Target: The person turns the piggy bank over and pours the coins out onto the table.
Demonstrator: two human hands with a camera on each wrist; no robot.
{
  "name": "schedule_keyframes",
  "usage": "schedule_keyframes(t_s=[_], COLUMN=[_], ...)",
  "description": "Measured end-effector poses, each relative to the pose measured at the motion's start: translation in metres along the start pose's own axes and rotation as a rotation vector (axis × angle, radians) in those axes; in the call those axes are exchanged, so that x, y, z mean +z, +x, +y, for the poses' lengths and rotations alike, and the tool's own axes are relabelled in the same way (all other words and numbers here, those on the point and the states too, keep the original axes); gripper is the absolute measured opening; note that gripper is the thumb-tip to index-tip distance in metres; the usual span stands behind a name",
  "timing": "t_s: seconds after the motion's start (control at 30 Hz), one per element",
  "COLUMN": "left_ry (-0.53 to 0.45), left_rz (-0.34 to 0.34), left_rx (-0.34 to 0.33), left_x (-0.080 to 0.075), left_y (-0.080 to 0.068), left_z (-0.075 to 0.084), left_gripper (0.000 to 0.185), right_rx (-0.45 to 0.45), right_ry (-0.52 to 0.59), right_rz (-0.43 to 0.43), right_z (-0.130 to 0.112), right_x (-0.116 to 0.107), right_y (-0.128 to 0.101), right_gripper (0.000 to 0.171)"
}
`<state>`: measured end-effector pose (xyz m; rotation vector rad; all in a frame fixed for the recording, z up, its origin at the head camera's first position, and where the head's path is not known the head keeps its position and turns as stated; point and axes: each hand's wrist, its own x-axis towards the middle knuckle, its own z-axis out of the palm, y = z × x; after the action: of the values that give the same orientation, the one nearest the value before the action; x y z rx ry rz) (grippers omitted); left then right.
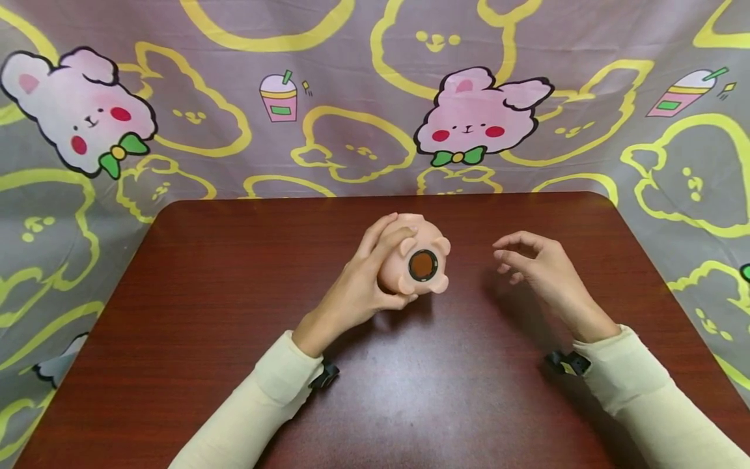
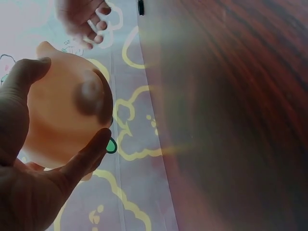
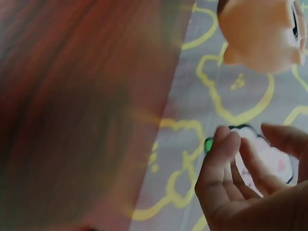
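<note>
A peach-pink pig-shaped toy (image 1: 413, 260) lies on its side near the middle of the dark red table (image 1: 234, 293), its round black-rimmed brown plug (image 1: 422, 265) facing me. My left hand (image 1: 366, 277) grips the pig (image 2: 62, 115) from the left, fingers over the top and thumb underneath. My right hand (image 1: 536, 267) hovers to the pig's right, apart from it, fingers loosely curled and holding nothing. In the right wrist view the pig (image 3: 260, 33) is above the right hand's fingertips (image 3: 224, 144).
A grey cloth (image 1: 351, 98) printed with pink bunnies and yellow outlines hangs behind the table and drapes at both sides. Cream sleeves (image 1: 644, 397) cover both forearms, each with a black wrist strap.
</note>
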<state>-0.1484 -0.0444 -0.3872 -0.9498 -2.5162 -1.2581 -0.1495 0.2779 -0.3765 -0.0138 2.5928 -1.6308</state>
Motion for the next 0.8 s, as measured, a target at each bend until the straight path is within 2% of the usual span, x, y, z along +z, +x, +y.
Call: schedule_keyframes(t_s=[0.17, 0.33, 0.57, 0.8], left_ry=[0.011, 0.006, -0.003, -0.033], left_rz=[-0.016, -0.035, -0.070, -0.086], left_rx=[0.028, 0.058, 0.091, 0.138], left_x=[-0.001, -0.001, 0.000, 0.000], left_y=[-0.002, -0.003, -0.003, -0.003], left_z=[0.000, 0.000, 0.001, 0.003], left_gripper=[0.095, 0.094, 0.092, 0.096], right_rx=[-0.047, -0.088, -0.124, -0.151], right_ry=[0.002, 0.094, 0.263, 0.345], right_rz=[-0.109, -0.228, -0.397, -0.493], right_z=[-0.023, -0.037, -0.041, -0.040], right_x=[0.015, 0.028, 0.038, 0.043], right_y=[-0.002, -0.002, 0.007, 0.011], right_gripper=[0.035, 0.051, 0.066, 0.075])
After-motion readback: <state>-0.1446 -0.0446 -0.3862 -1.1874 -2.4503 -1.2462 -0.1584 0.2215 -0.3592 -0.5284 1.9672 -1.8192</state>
